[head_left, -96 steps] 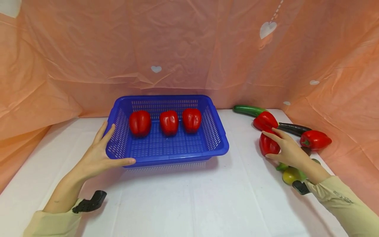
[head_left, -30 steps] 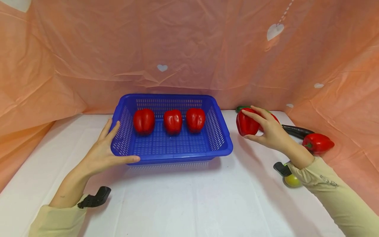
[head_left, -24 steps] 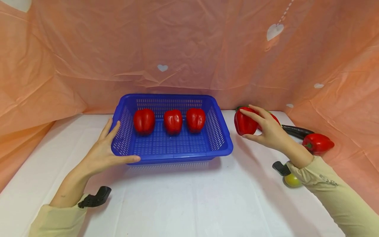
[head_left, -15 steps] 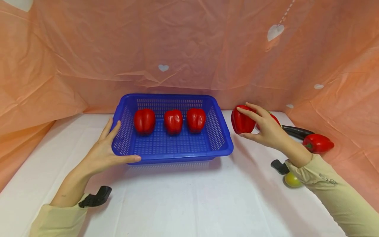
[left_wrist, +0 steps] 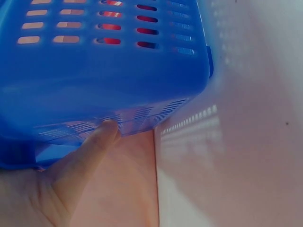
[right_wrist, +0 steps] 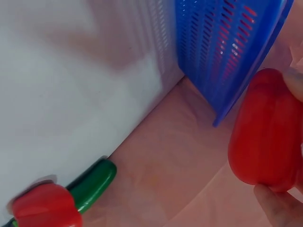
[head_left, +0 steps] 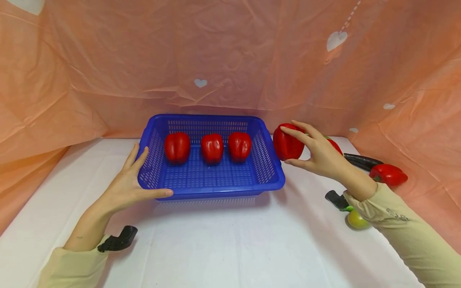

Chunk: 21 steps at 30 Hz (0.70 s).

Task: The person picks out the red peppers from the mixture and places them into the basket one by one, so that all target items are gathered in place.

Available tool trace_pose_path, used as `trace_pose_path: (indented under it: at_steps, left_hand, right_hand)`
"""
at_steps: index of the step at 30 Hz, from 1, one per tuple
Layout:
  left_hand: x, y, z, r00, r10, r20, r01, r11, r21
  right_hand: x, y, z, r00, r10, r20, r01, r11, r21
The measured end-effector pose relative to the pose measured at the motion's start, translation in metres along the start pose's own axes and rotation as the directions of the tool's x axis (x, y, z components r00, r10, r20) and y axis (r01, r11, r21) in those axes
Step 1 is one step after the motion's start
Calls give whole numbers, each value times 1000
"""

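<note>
A blue plastic basket with slotted walls stands on the white table. Three red bell peppers sit inside it in a row: the left one, the middle one and the right one. My left hand rests at the basket's left front corner, fingers spread and thumb stretched along the front rim. My right hand grips another red bell pepper between thumb and fingers, raised beside the basket's right rim. In the right wrist view this pepper is apart from the table.
At the right lie a partly hidden red pepper, a dark eggplant, another red pepper and a yellow-green round fruit. A green cucumber shows in the right wrist view. An orange sheet hangs behind the table.
My right hand has taken a red bell pepper from the group at the right, lifted it and carried it left to the basket's right rim. The left hand stays at the basket.
</note>
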State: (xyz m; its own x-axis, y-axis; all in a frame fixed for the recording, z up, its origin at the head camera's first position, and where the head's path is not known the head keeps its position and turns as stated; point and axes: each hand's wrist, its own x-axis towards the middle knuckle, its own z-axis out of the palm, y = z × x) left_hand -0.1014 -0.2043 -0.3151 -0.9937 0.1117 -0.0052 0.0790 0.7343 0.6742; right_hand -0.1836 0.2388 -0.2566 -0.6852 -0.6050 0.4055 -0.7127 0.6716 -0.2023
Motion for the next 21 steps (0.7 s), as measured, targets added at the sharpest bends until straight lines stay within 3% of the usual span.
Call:
trace_pose_path:
  at_steps: [21]
  left_hand:
    - [-1, 2, -1, 1000, -13, -2, 13, 1000, 15]
  right_hand:
    - [34, -26, 6, 994, -34, 104, 27, 998, 62]
